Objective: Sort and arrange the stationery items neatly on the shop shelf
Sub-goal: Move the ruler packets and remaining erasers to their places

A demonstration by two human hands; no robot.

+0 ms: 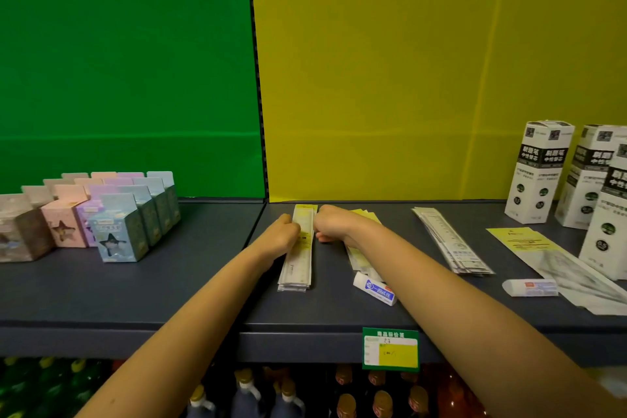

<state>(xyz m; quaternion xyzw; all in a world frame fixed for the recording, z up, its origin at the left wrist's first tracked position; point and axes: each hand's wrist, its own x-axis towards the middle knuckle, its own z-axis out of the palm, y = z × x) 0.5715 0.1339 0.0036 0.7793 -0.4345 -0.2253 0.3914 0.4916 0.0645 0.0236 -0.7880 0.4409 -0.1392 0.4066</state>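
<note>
A stack of long packaged rulers (298,265) lies lengthwise on the dark grey shelf (190,285), near the seam between the green and yellow back panels. My left hand (283,234) presses its left edge and my right hand (330,222) presses its right edge, fingers curled against the stack. Under my right forearm lies a second yellowish ruler pack (359,254), partly hidden. A white glue stick (375,289) rests just in front of it.
Pastel star-print boxes (112,224) stand in rows at the left. At the right lie another ruler stack (451,241), a yellow-headed pack (543,254) and a second glue stick (529,287), beside tall white refill boxes (539,176). A price tag (390,348) hangs on the shelf edge; bottles stand below.
</note>
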